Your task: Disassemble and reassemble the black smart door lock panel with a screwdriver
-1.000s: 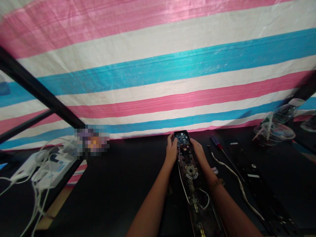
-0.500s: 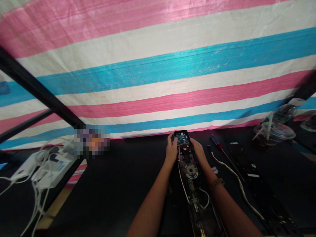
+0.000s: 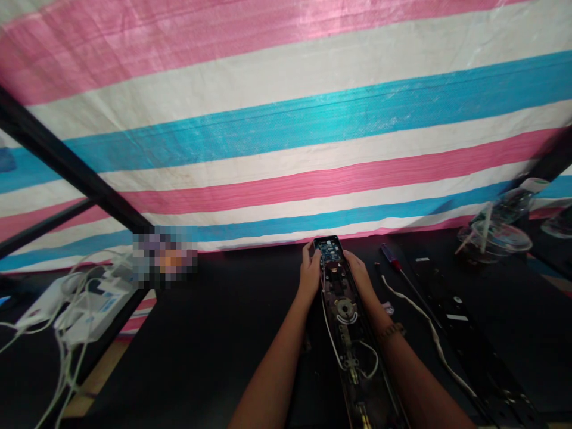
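A long, narrow, dark electronic device point(image 3: 344, 308) with its inside exposed lies lengthwise before me, its near end running out of view at the bottom. At its far end is a blue-green circuit board point(image 3: 329, 250); a round metal part and a white wire sit further down. My left hand point(image 3: 310, 269) is closed on the left edge near the far end, thumb on the rim by the board. My right hand point(image 3: 357, 268) grips the opposite edge, fingers partly hidden under the device.
Right of the device lie a screwdriver point(image 3: 391, 256), a pale braided cable point(image 3: 431, 325) and a long black cover panel point(image 3: 465, 339). Plastic cups point(image 3: 503, 238) stand at the back right. White power strips with tangled cords point(image 3: 96, 304) are on the left. A striped tarp point(image 3: 286, 137) hangs behind.
The view has shifted very slightly. Both hands keep the same hold on the device, and nothing else has visibly moved.
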### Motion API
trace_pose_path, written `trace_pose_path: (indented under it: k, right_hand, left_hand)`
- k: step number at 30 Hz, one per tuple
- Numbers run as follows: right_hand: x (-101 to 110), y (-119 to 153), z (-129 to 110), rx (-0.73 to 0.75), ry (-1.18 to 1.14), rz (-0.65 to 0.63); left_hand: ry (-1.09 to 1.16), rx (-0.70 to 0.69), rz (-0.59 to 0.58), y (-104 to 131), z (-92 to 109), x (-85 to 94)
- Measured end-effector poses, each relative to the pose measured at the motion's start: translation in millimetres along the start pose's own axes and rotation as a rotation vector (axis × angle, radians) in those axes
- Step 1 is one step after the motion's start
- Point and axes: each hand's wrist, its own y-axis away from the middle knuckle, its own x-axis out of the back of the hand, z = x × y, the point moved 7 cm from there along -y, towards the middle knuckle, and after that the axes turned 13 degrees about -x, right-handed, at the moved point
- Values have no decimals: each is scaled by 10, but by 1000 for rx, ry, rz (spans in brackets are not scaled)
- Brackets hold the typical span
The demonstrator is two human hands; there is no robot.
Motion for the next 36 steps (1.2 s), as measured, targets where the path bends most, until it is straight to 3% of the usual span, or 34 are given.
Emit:
trace_pose_path:
  k: [36]
  right_hand:
    - [-7, -18, 4, 17, 40, -15]
  left_hand:
    - [-9, 13, 3, 0, 0, -1]
